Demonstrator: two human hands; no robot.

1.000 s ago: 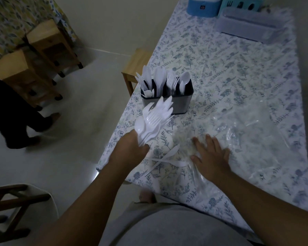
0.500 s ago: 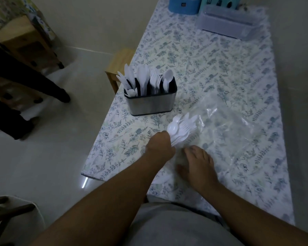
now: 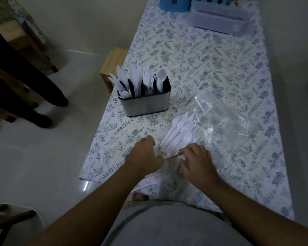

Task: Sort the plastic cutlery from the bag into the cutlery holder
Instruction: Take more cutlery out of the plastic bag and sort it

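Knives, forks and spoons already stand in the steel cutlery holder (image 3: 146,102), but a fan of white plastic cutlery (image 3: 180,134) remains on the bench beside the clear bag (image 3: 220,121), its handles pinched by both left hand (image 3: 144,157) and right hand (image 3: 196,160).

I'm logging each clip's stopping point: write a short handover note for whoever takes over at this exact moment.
Left hand: fingers curled at the handle ends of the loose cutlery bundle; exact grip hard to see.
Right hand: fingers pinching a white handle at the same spot.
The bundle lies fanned on the table, heads toward the clear plastic bag.
Cutlery holder stands beyond the bundle, near the table's left edge.
Done: holder already has knives, forks and spoons upright in it.
Left: sort this mixed bundle into the holder.
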